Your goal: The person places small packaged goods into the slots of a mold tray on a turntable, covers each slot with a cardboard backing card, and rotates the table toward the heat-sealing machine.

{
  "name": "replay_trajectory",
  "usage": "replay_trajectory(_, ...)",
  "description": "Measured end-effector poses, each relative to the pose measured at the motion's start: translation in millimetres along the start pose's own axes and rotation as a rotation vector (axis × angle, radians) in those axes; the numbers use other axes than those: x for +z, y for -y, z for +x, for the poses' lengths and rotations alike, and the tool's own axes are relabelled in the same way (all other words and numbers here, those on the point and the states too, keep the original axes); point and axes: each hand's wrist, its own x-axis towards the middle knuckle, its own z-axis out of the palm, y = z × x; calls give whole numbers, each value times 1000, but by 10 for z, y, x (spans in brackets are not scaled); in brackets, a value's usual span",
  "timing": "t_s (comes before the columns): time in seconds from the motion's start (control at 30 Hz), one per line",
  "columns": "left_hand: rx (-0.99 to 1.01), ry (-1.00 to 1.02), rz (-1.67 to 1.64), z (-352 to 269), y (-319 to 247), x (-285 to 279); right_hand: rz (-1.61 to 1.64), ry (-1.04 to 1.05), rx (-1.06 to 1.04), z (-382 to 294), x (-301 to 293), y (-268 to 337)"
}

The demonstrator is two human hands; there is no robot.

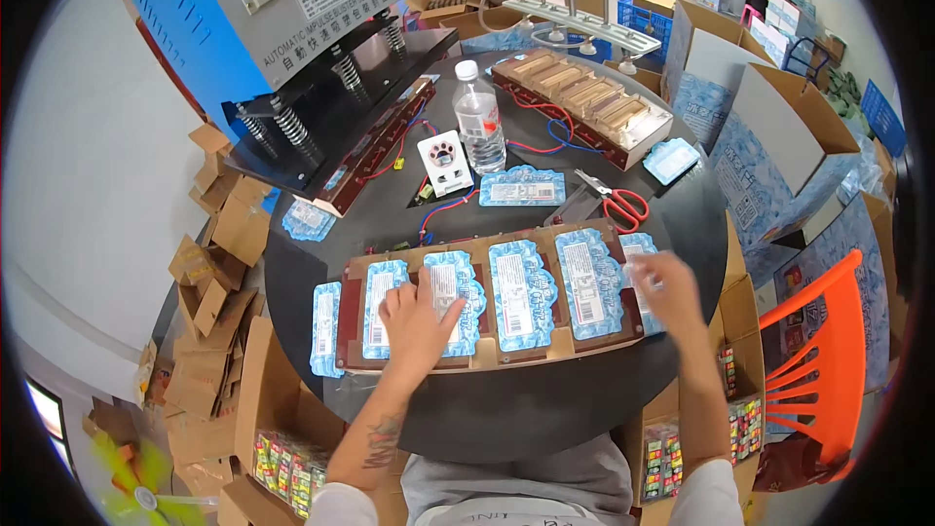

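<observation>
In front of me a long brown sealing jig [483, 351] lies on the round black table. Several blue printed blister cards with scalloped edges lie along it, such as this card [520, 296] and another card [589, 285]. My left hand [420, 325] rests with fingers spread over the two leftmost cards, partly hiding them. My right hand [668, 288], blurred, is at the jig's right end over some blue cards [637, 248]; whether it pinches one is unclear. More blue cards [325, 329] lie beside the jig's left end.
A blister sealing machine [329, 22] overhangs the left side. Behind the jig stand a water bottle [478, 120], a white paw-print stand [445, 163], red-handled scissors [621, 206] and a second jig [584, 98]. Cartons of small colourful packs [288, 471] flank me; an orange chair [825, 358] is right.
</observation>
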Motion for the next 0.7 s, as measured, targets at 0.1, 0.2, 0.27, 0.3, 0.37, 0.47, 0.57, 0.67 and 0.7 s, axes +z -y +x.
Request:
replay_trajectory(0.1, 121, 51, 42, -246, 93, -182, -518, -458, 77, 43, -200, -894)
replay_trajectory(0.2, 142, -21, -15, -437, 126, -417, 157, -397, 618, -184, -316, -1904)
replay_trajectory(0.27, 21, -172, -88, -694, 431, -527, 513, -357, 732, -176, -266, -1888)
replay_trajectory(0.3, -105, -247, -117, -870, 660, -555, 394, -332, 751, -170, -243, -1820)
replay_trajectory(0.37, -368, -302, -121, -1228, 1110, -586, 382, -363, 787, -258, -148, -1976)
replay_trajectory(0.47, -671, -521, -558, -1821, 1570, -402, 631, -344, 734, -600, -145, -1943)
replay_trajectory(0.57, -997, -571, -1197, -2108, 1526, 2, 1102, -347, 808, -1162, -23, -1967)
replay_trajectory(0.67, -1265, -427, -1395, -2228, 1466, 661, 1375, 73, 651, -1858, 81, -1762)
replay_trajectory(0.7, -1257, -248, -1468, -2314, 1589, 948, 1415, 221, 614, -1878, 70, -1829)
